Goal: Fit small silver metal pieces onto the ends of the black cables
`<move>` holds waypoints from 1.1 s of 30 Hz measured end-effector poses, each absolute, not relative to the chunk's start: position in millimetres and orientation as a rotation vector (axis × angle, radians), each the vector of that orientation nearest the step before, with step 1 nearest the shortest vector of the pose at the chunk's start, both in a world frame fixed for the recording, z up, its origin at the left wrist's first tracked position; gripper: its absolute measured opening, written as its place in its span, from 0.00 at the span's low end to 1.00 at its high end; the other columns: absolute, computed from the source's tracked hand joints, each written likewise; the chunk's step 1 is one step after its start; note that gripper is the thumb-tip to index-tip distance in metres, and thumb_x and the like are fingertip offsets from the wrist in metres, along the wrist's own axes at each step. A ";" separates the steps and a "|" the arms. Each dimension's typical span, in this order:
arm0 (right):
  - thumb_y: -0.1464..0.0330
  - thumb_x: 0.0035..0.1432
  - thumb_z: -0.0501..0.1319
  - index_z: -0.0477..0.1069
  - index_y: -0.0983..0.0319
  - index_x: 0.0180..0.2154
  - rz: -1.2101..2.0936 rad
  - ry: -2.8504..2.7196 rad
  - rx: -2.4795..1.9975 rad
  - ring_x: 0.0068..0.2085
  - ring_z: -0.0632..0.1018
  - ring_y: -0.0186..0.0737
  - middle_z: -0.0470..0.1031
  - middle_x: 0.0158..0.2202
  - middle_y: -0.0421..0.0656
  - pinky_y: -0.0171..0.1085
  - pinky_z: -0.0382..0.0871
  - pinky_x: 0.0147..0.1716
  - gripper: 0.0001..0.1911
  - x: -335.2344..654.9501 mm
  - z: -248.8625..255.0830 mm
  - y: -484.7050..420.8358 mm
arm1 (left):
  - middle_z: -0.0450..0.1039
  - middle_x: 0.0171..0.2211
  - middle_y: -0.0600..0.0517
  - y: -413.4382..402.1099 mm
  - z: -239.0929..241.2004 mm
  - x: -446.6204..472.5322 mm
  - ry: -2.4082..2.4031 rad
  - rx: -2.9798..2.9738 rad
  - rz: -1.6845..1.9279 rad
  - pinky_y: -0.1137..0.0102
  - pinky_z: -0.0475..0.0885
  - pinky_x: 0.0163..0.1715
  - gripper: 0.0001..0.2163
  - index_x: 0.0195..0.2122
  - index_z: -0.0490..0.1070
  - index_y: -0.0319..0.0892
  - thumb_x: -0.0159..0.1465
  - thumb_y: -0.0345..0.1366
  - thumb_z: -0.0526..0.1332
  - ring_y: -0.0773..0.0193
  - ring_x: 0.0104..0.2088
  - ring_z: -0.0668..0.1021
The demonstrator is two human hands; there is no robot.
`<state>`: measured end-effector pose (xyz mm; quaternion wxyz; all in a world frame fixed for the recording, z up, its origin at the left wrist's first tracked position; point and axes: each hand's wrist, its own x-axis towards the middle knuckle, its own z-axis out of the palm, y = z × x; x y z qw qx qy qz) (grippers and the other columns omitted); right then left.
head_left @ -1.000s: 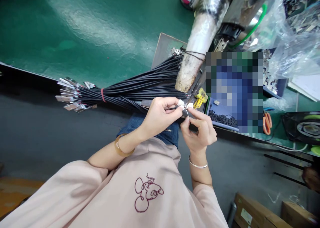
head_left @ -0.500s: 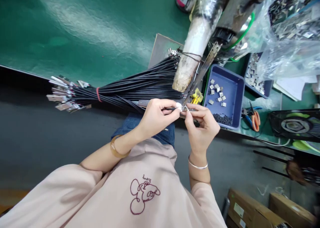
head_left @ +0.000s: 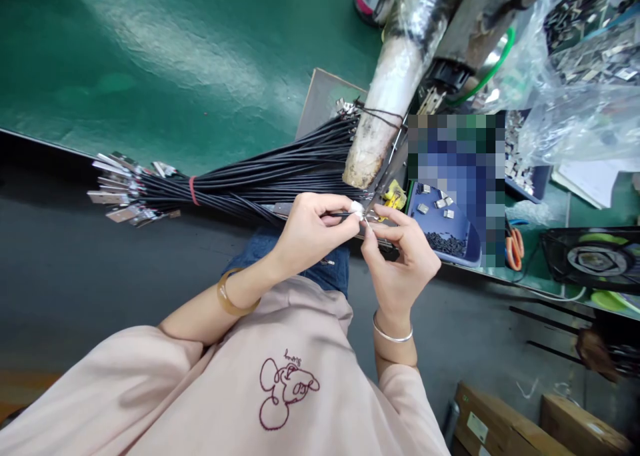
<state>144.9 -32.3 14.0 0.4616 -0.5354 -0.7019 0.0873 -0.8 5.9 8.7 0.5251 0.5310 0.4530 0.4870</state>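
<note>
My left hand (head_left: pixel 317 229) is closed in a pinch on the end of a black cable (head_left: pixel 341 215). White wrapping covers a fingertip there. My right hand (head_left: pixel 403 253) meets it fingertip to fingertip, thumb and forefinger closed around a thin pale piece (head_left: pixel 367 223) at the cable's end, too small to make out. Just beyond the fingers, a dark metal tool tip comes down beside a white wrapped handle (head_left: pixel 377 113). Behind my left hand lies a large bundle of black cables (head_left: pixel 270 169), tied with a red band (head_left: pixel 193 191), with metal connectors at its left end.
To the right stands a blue tray (head_left: pixel 473 249) with metal connector shells and small black pieces; part of it is pixelated. Yellow material (head_left: pixel 395 197) lies beside it. Orange-handled pliers (head_left: pixel 514 248), a fan (head_left: pixel 600 259) and plastic bags (head_left: pixel 575 126) are farther right.
My right thumb has shifted slightly left and down, closer to the left fingertips. The view has moved a little. A pixelated patch now covers part of the blue tray.
</note>
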 end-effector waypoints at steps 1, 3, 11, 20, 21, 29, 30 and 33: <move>0.77 0.58 0.65 0.73 0.59 0.34 0.202 -1.742 -1.306 0.46 0.83 0.40 0.82 0.41 0.41 0.40 0.80 0.45 0.08 145.4 14.0 -32.8 | 0.61 0.18 0.58 6.0 8.4 -1.0 1.069 1.273 1.149 0.78 0.51 0.17 0.06 0.25 0.77 0.35 0.56 0.30 0.62 0.76 0.20 0.54; 0.78 0.58 0.65 0.71 0.59 0.34 0.178 -1.783 -1.289 0.47 0.83 0.40 0.82 0.40 0.40 0.39 0.80 0.45 0.08 146.9 13.4 -33.5 | 0.63 0.19 0.57 5.9 7.2 -1.2 1.054 1.277 1.110 0.79 0.53 0.18 0.06 0.25 0.77 0.35 0.57 0.29 0.61 0.76 0.20 0.56; 0.76 0.60 0.64 0.71 0.59 0.36 0.119 -1.818 -1.301 0.45 0.84 0.38 0.82 0.42 0.41 0.37 0.80 0.43 0.07 150.3 11.0 -33.9 | 0.65 0.19 0.57 3.1 3.3 -0.9 1.079 1.277 1.074 0.78 0.56 0.19 0.06 0.26 0.77 0.36 0.58 0.30 0.62 0.75 0.20 0.61; 0.76 0.60 0.66 0.72 0.59 0.36 0.265 -1.642 -1.350 0.38 0.84 0.35 0.81 0.40 0.41 0.33 0.81 0.36 0.07 138.5 2.6 -42.2 | 0.77 0.27 0.52 -4.1 -0.4 -3.7 0.929 1.138 1.179 0.78 0.74 0.29 0.01 0.31 0.73 0.37 0.59 0.28 0.62 0.70 0.27 0.79; 0.75 0.61 0.65 0.72 0.59 0.35 0.412 -1.568 -1.362 0.37 0.84 0.34 0.80 0.40 0.40 0.32 0.82 0.35 0.06 138.1 3.3 -42.4 | 0.77 0.28 0.52 -5.1 -0.3 -4.5 0.922 1.147 1.169 0.78 0.75 0.30 0.01 0.32 0.73 0.36 0.60 0.28 0.62 0.69 0.28 0.80; 0.71 0.62 0.65 0.72 0.60 0.35 0.424 -1.544 -1.367 0.38 0.84 0.37 0.80 0.42 0.42 0.36 0.82 0.35 0.03 141.8 4.6 -40.8 | 0.74 0.26 0.53 -9.5 -3.9 -1.5 0.991 1.164 1.140 0.79 0.69 0.25 0.03 0.33 0.73 0.38 0.62 0.29 0.61 0.71 0.26 0.76; 0.72 0.61 0.65 0.72 0.60 0.35 0.390 -1.558 -1.364 0.38 0.84 0.37 0.80 0.42 0.42 0.36 0.82 0.35 0.03 142.1 3.2 -40.1 | 0.74 0.26 0.53 -9.5 -4.8 0.0 1.001 1.158 1.144 0.79 0.69 0.25 0.02 0.33 0.73 0.38 0.62 0.29 0.61 0.71 0.26 0.76; 0.73 0.61 0.66 0.73 0.60 0.35 0.348 -1.573 -1.357 0.38 0.83 0.37 0.80 0.42 0.42 0.35 0.81 0.34 0.04 142.0 -0.6 -36.7 | 0.74 0.27 0.53 -9.1 -6.1 3.6 1.041 1.163 1.153 0.80 0.67 0.24 0.02 0.33 0.73 0.38 0.61 0.29 0.61 0.71 0.26 0.74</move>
